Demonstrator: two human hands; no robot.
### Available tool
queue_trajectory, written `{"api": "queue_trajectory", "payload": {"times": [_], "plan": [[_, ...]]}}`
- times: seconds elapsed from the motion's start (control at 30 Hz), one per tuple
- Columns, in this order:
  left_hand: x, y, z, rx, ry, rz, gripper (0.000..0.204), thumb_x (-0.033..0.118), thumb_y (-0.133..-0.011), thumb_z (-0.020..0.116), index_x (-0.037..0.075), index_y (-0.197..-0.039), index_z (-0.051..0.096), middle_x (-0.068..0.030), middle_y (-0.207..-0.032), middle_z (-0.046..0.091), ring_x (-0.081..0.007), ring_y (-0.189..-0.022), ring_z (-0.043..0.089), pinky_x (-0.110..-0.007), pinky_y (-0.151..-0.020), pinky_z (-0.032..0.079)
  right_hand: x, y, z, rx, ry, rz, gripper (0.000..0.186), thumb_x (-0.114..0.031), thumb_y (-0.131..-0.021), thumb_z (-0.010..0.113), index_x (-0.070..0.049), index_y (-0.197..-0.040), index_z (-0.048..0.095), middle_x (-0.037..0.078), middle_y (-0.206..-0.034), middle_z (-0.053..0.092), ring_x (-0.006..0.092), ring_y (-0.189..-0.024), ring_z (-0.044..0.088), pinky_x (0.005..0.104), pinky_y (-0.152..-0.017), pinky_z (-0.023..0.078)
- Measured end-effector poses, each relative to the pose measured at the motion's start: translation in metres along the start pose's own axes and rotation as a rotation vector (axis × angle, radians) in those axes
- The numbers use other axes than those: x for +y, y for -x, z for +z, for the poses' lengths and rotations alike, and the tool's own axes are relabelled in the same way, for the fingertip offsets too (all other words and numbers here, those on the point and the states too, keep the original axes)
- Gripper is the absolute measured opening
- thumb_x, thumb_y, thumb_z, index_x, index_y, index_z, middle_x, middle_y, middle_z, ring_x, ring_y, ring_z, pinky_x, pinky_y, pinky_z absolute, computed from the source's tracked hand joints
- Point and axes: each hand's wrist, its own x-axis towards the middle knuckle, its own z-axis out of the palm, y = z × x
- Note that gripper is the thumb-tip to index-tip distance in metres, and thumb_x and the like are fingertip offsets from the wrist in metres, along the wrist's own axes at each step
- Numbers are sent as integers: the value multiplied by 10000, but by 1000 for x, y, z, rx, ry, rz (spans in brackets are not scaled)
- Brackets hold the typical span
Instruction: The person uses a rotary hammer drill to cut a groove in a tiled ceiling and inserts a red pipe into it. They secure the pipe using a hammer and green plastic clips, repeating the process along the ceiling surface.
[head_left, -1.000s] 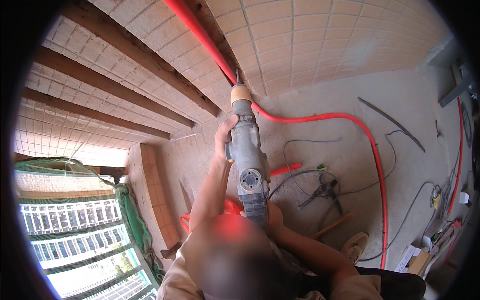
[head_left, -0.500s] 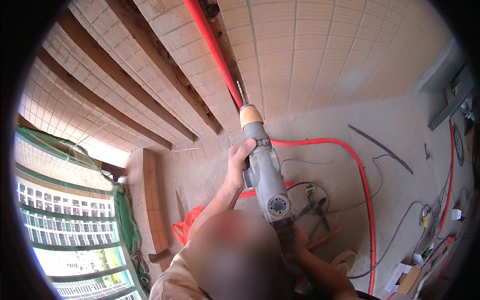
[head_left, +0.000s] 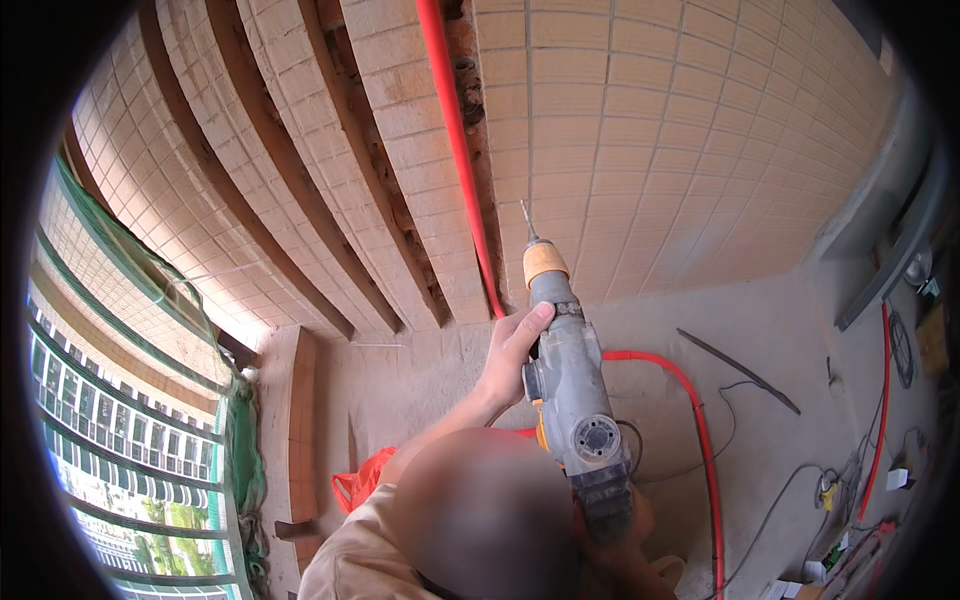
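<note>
A grey rotary hammer drill with a tan collar points up at the tiled wall. Its thin drill bit lies in front of the tiles; whether the tip touches them I cannot tell. My left hand is closed round the front of the body, thumb on top just behind the collar. At the rear, my right hand grips the handle, its fingers partly hidden by the tool and shadow. Left of the bit, a red pipe runs down a groove cut in the tiles.
Several chased grooves line the wall to the left. A red hose, a dark strip and loose cables lie on the floor. A red plastic bag sits lower left, near a window with green netting.
The drill has moved to the right, so its bit is now over the tiles beside the groove instead of by the red pipe. Both hands keep their hold. The view has shifted.
</note>
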Motion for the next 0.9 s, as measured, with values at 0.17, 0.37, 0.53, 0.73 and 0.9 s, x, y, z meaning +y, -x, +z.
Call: {"api": "queue_trajectory", "payload": {"times": [0.17,0.37,0.53,0.73,0.9], "plan": [[17,2,21,-33,-34,46,537,479,-990,603,-54,-1004,669,-93,-898,675,-148,-814,613,-314,-748,483,-8,8,-18,-80,-447,377,331,-100,-776,803,39,-1015,621,91,-744,660,229,-695,700,338,-636,548],[80,17,38,-56,-130,189,534,475,-997,577,-52,-1033,657,-91,-924,671,-143,-847,605,-309,-776,470,-16,-8,-18,170,-119,-209,496,-185,-751,815,61,-1128,609,153,-816,693,286,-686,694,399,-645,548],[142,21,58,-129,-197,346,559,505,-1007,540,-42,-1063,646,-96,-961,672,-154,-891,622,-313,-786,490,-37,-33,-25,314,-222,-257,479,-170,-724,811,68,-1104,644,162,-797,719,324,-658,690,429,-647,566],[200,21,83,-154,-53,340,603,534,-1001,513,-38,-1163,615,-140,-987,704,-213,-872,703,-368,-796,584,-103,-92,-43,503,-149,-606,460,-174,-680,832,82,-1025,670,153,-805,718,329,-695,701,431,-621,552],[261,-4,99,-147,101,241,639,538,-971,499,-39,-1237,571,-179,-1054,688,-239,-868,699,-389,-804,589,-173,-147,-91,179,-102,-540,593,-207,-694,848,86,-1137,586,164,-885,678,292,-690,690,382,-604,525]]}}
